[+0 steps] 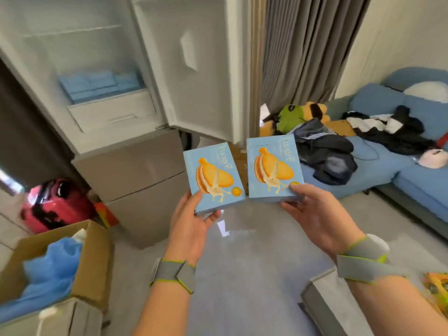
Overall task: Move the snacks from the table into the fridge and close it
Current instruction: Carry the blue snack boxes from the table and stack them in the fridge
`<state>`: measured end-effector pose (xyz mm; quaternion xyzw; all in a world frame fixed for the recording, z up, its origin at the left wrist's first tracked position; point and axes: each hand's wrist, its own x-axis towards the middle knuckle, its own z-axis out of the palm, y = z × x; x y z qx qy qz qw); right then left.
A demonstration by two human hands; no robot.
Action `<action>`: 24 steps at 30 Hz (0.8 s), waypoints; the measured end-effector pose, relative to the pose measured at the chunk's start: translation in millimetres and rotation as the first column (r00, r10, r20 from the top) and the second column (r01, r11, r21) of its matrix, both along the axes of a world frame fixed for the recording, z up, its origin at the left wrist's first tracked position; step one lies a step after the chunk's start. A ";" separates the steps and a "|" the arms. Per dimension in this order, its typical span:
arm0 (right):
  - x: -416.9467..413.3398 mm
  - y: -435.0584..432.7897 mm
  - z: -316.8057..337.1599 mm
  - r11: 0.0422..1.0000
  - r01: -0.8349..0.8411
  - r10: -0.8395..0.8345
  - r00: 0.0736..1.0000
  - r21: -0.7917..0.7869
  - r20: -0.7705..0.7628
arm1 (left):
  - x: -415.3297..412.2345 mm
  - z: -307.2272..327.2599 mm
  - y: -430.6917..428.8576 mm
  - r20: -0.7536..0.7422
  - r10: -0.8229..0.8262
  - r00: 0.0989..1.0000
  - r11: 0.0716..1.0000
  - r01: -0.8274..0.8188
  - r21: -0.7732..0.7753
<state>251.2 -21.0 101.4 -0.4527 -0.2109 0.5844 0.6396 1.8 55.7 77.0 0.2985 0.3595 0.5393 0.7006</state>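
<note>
- Nearest, at the bottom right, a grey block (320, 301) shows one corner. A bright yellow-and-orange package (436, 284) sits at the right edge. I cannot tell what either one is.
- At the near left, an open cardboard carton (92, 263) holds a crumpled blue plastic bag (55, 267).
- Both forearms reach forward over the grey floor (254, 275), and each wrist wears a grey band (174, 272) edged in green.
- The left grip (191, 226) grasps the left snack box (213, 175) at its near end, with the thumb on the printed face and the fingers curled underneath.
- The right grip (320, 219) grasps the right snack box (274, 166) the same way, with the thumb pressed on the near right corner of the face.
- The two pale blue boxes are held in the air, faces up and just beside each other. Each is printed with a cream-filled sandwich biscuit. They are in front of the fridge, not inside it.
- Farther left, a red suitcase (55, 204) stands beside the fridge's lower drawers (145, 178), which are closed.
- Above the drawers, the fridge (72, 44) has its upper door (189, 69) swung open to the right. A row of pale blue boxes (101, 86) lies on the bottom shelf inside.
- At the far right, a blue sofa (400, 166) carries dark clothes (329, 154) and a green-and-yellow plush toy (298, 115).
- A grey curtain (310, 49) hangs behind the sofa.
</note>
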 end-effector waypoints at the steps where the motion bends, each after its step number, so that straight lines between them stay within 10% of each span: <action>1: -16.0 14.4 2.8 0.999 -0.036 0.036 0.999 0.005 0.004 | -18.7 1.8 8.1 0.009 0.043 0.999 0.999 -0.044 0.008; 24: -126.4 313.3 42.1 0.875 -0.455 0.472 0.877 0.164 -0.087 | -133.7 52.8 187.4 -0.001 0.390 0.921 0.901 -0.382 0.206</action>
